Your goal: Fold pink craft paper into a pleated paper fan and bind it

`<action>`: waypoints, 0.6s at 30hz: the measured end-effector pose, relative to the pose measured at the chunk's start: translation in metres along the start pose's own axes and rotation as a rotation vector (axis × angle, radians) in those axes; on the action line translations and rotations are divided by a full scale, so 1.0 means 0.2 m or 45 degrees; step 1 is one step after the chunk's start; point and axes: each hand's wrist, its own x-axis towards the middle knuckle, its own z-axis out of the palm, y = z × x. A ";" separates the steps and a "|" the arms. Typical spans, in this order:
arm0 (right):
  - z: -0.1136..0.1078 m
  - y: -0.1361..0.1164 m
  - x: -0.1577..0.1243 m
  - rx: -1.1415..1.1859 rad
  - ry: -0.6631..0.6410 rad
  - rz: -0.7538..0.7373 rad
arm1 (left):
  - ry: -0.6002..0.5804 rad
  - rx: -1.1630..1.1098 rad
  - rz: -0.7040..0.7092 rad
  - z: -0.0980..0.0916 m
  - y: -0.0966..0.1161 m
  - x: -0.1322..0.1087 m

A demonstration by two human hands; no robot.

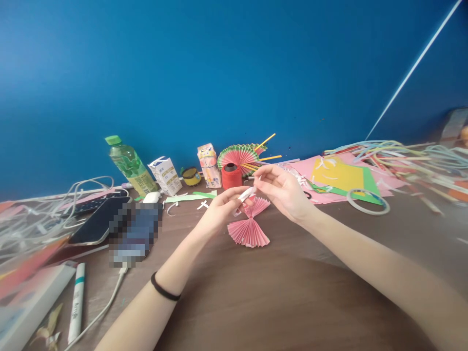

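My left hand [224, 204] pinches a short white strip [247, 194], which looks like paper or tape. My right hand [283, 191] has thumb and forefinger pressed together at the strip's upper end; the exact grip there is small and partly hidden. Just below my hands, a pink pleated paper fan [249, 233], pinched in at its middle like a bow, lies on the brown table [278, 292]. My left fingers cover part of its upper half. Behind my hands stands a red spool of thread [231, 177], with a green-edged pink paper fan [239, 157] beyond it.
Left are a green bottle [129, 163], a milk carton [165, 174], two phones, one a black phone [100, 222], a white marker [76, 302] and tangled cables. Right are pink, yellow and green paper sheets [338, 174], a tape roll [367, 208] and many paper strips. A blue wall [234, 73] rises behind.
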 end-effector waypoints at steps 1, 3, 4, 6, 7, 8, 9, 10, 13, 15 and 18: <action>0.00 0.00 0.00 -0.042 0.005 -0.010 | 0.034 -0.027 -0.027 0.01 0.00 0.00; 0.01 -0.02 -0.01 -0.152 -0.001 -0.023 | 0.124 -0.074 -0.089 0.02 0.00 0.00; 0.01 -0.02 -0.01 -0.210 -0.013 -0.028 | 0.169 -0.079 -0.112 0.02 0.00 0.00; 0.03 -0.03 -0.03 -0.311 -0.041 -0.043 | 0.231 -0.035 -0.136 0.03 0.00 0.00; 0.04 -0.03 -0.03 -0.349 -0.059 -0.049 | 0.251 -0.002 -0.138 0.03 -0.01 0.00; 0.04 -0.04 -0.04 -0.380 -0.080 -0.053 | 0.267 0.024 -0.137 0.03 -0.01 0.00; 0.05 -0.04 -0.05 -0.405 -0.100 -0.054 | 0.282 0.034 -0.135 0.03 -0.01 0.01; 0.06 -0.04 -0.05 -0.426 -0.117 -0.056 | 0.297 0.024 -0.132 0.04 -0.01 0.01; 0.07 -0.03 -0.06 -0.470 -0.174 -0.078 | 0.319 -0.053 -0.109 0.03 -0.02 0.01; 0.07 -0.03 -0.06 -0.489 -0.208 -0.091 | 0.298 -0.089 -0.088 0.02 -0.03 0.01; 0.07 -0.02 -0.06 -0.481 -0.227 -0.083 | 0.256 -0.117 -0.074 0.00 -0.03 0.02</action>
